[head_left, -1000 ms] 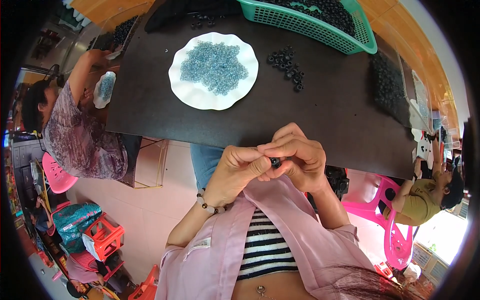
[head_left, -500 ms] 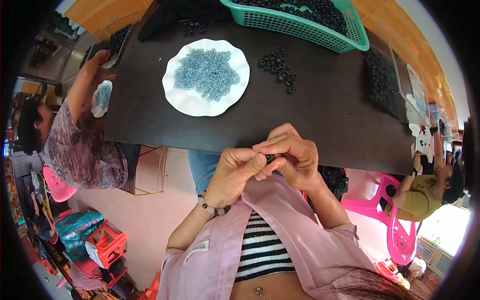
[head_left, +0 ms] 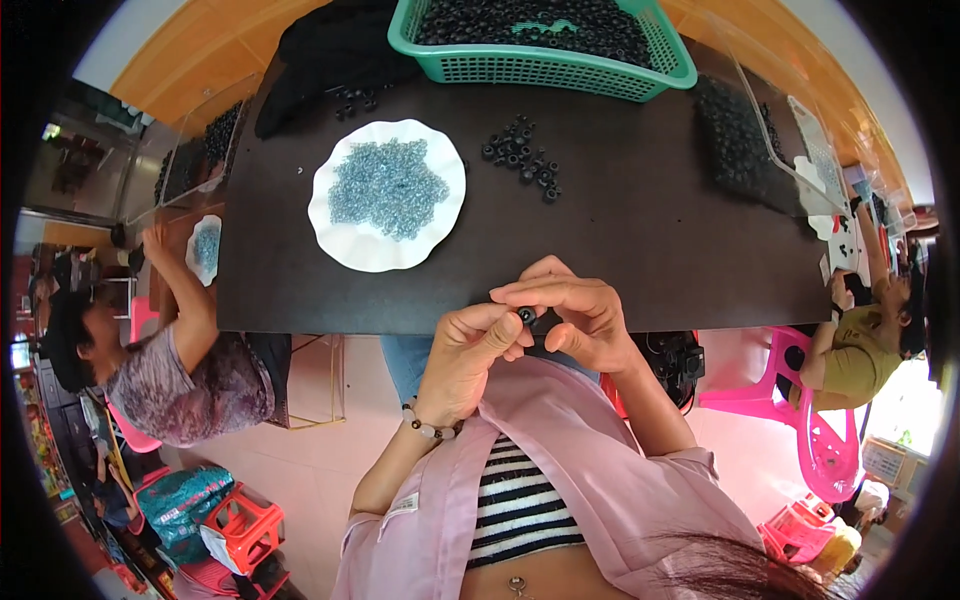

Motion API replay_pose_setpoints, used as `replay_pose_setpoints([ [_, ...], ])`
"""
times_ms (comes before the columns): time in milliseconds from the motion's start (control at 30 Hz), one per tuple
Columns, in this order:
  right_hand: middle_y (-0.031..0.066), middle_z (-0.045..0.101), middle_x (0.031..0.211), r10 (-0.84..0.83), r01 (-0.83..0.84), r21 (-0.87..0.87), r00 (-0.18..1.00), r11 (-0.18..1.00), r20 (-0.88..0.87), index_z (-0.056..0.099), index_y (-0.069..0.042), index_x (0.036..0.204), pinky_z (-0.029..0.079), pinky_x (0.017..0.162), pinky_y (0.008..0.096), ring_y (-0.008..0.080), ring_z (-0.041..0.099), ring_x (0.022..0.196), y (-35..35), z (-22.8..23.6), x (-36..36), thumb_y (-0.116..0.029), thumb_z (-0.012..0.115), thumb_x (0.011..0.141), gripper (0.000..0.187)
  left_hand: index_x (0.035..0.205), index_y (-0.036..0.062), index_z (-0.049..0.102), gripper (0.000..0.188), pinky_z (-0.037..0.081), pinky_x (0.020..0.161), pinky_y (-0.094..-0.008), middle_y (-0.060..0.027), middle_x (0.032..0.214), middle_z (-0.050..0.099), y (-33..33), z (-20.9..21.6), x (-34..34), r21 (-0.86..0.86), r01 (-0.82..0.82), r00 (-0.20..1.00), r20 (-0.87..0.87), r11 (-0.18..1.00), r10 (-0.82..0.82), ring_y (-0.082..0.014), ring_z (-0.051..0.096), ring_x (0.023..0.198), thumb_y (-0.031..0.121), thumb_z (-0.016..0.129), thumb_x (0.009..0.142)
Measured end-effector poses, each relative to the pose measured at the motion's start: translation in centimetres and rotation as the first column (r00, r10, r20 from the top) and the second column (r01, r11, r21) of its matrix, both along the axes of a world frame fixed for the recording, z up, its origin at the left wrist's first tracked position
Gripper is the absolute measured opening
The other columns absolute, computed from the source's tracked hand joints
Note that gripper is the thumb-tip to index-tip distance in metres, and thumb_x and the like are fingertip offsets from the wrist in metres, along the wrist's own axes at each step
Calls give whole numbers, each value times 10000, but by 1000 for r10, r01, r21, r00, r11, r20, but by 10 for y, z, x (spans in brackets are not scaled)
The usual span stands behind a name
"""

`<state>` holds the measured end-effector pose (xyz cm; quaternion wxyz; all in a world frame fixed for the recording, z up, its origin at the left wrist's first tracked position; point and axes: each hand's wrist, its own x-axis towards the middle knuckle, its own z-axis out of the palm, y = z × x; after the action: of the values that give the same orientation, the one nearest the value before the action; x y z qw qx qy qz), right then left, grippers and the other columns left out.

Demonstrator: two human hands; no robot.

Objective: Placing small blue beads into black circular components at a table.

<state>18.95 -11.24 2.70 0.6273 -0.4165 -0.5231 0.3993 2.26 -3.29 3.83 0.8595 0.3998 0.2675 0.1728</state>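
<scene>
Just off the table's near edge, my left hand pinches a small black ring-shaped piece between thumb and fingers, its round hole facing up. Beside it, my right hand has its thumb apart from its outstretched fingers; the fingertips reach over the piece. Whether they touch it I cannot tell. Farther away stands a white wavy-edged plate heaped with clear bluish beads. A loose group of similar black pieces lies to the plate's right on the dark table.
A green plastic basket full of black pieces stands at the far edge. Black cloth lies at the far left, and a dark bag of pieces at the right. One person sits left, another right, near a pink chair.
My right thumb has drawn away from the black piece, which now shows its hole. The view has shifted, and the person on the left has pulled an arm back.
</scene>
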Motion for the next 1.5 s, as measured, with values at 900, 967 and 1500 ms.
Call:
replay_pose_setpoints([
  [900, 42, 621, 893, -466, 444, 141, 840, 885, 278, 640, -40, 985, 481, 763, 324, 198, 530, 896, -27, -9, 18, -56, 686, 802, 189, 1098, 63, 577, 274, 332, 568, -210, 61, 667, 426, -7, -7, 50, -422, 143, 989, 87, 895, -118, -63, 356, 566, 303, 509, 983],
  [967, 43, 625, 898, -450, 432, 128, 847, 893, 283, 644, -46, 969, 481, 762, 320, 201, 533, 902, -27, -7, 20, -73, 697, 795, 184, 1101, 66, 583, 278, 365, 575, -222, 44, 717, 462, -7, -5, 50, -408, 113, 994, 58, 906, -98, -72, 397, 601, 307, 521, 978],
  [1500, 139, 710, 905, -708, 803, 580, -328, 139, 625, 663, -44, 1122, 501, 700, 302, 205, 666, 729, -59, 103, 265, -125, 632, 837, 298, 1207, 37, 577, 298, 429, 678, -261, 13, 867, 535, -1, -30, 25, -400, 24, 999, 41, 916, -8, -109, 485, 748, 227, 504, 988],
])
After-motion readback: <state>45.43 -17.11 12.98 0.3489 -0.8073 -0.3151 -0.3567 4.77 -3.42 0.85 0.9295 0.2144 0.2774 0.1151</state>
